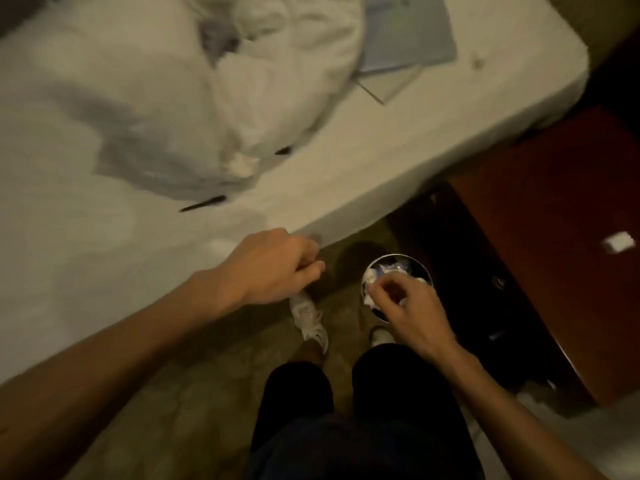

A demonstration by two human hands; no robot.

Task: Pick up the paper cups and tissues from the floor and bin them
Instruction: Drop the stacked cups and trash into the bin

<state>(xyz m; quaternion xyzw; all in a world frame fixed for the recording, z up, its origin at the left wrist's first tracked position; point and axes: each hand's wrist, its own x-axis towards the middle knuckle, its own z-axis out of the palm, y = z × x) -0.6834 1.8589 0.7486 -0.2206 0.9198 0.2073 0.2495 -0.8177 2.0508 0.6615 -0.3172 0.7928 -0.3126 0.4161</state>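
A small round metal bin (426,271) stands on the floor between the bed and a dark wooden cabinet. Crumpled white tissues (370,276) and other paper waste lie inside it. My right hand (412,313) hovers right over the bin's near side, its fingers pointing down and loosely spread, with nothing clearly pinched between them. My left hand (277,268) hangs to the left of the bin by the bed's edge. Its fingers are loosely curled and nothing shows in it. The view is blurred.
A bed (381,161) with white sheets, a rumpled duvet (214,81), a laptop (408,29) and a pen (202,204) fills the upper left. A reddish wooden cabinet (554,237) stands on the right. My feet in white shoes (310,320) stand on greenish carpet (207,393).
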